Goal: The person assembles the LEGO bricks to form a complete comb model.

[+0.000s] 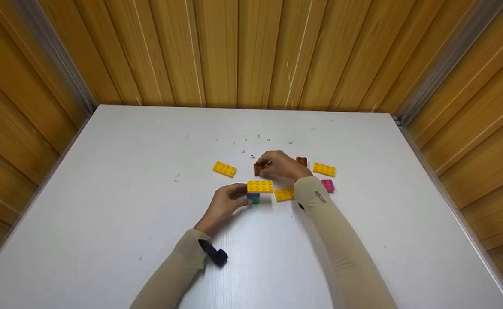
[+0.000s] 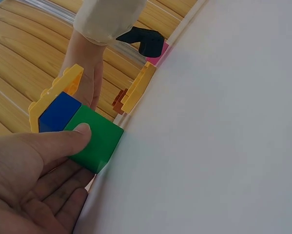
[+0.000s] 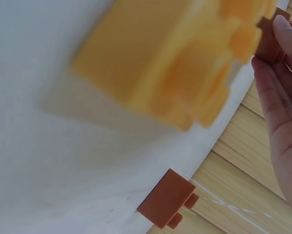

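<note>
My left hand (image 1: 223, 199) grips a small stack of bricks at the table's middle. In the left wrist view its thumb presses the green brick (image 2: 99, 139), with a blue brick (image 2: 59, 113) on that and a long yellow brick (image 2: 53, 95) on top, jutting out past one side. Just beyond the stack, my right hand (image 1: 282, 165) pinches a brown brick (image 1: 257, 169) between thumb and fingers. The right wrist view has this brown brick (image 3: 270, 41) at its upper right edge, partly covered by the fingers.
A yellow brick (image 1: 283, 195) lies beside the stack, partly under my right wrist. Other yellow bricks lie at the left (image 1: 224, 169) and right (image 1: 324, 169). Near my right wrist are another brown brick (image 1: 301, 161) and a pink brick (image 1: 328, 186). Wood-patterned panels (image 1: 217, 51) surround the white table (image 1: 127, 171).
</note>
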Demonstrator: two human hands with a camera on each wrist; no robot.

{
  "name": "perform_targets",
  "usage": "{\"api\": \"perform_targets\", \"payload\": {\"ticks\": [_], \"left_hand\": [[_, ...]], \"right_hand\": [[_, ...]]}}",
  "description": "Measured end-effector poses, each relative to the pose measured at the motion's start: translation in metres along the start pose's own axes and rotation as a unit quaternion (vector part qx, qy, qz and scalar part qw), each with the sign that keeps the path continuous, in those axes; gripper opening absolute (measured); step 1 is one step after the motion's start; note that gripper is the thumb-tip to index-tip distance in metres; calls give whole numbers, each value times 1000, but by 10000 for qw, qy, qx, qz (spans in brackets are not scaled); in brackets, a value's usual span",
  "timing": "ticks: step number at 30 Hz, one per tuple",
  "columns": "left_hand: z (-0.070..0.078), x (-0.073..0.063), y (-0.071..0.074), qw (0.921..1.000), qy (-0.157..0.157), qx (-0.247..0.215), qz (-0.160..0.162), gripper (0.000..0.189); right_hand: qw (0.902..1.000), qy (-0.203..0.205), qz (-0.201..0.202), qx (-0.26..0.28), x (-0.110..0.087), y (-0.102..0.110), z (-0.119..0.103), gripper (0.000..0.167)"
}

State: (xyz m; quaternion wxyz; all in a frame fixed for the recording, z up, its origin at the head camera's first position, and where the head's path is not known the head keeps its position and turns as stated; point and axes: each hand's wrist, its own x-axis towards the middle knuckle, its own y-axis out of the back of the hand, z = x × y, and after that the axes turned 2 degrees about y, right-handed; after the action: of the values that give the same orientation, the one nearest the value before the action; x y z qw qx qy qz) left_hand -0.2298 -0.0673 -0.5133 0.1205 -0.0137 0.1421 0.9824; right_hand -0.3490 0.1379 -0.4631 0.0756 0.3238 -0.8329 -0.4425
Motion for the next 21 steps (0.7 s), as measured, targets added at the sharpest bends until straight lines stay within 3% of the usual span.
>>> {"api": "perform_targets", "payload": {"ticks": [21], "left_hand": [[1,-1,1,9999,94,-84,89,45]], "right_hand": [[9981,570,189,-127,-16,9,-4,37]]}}
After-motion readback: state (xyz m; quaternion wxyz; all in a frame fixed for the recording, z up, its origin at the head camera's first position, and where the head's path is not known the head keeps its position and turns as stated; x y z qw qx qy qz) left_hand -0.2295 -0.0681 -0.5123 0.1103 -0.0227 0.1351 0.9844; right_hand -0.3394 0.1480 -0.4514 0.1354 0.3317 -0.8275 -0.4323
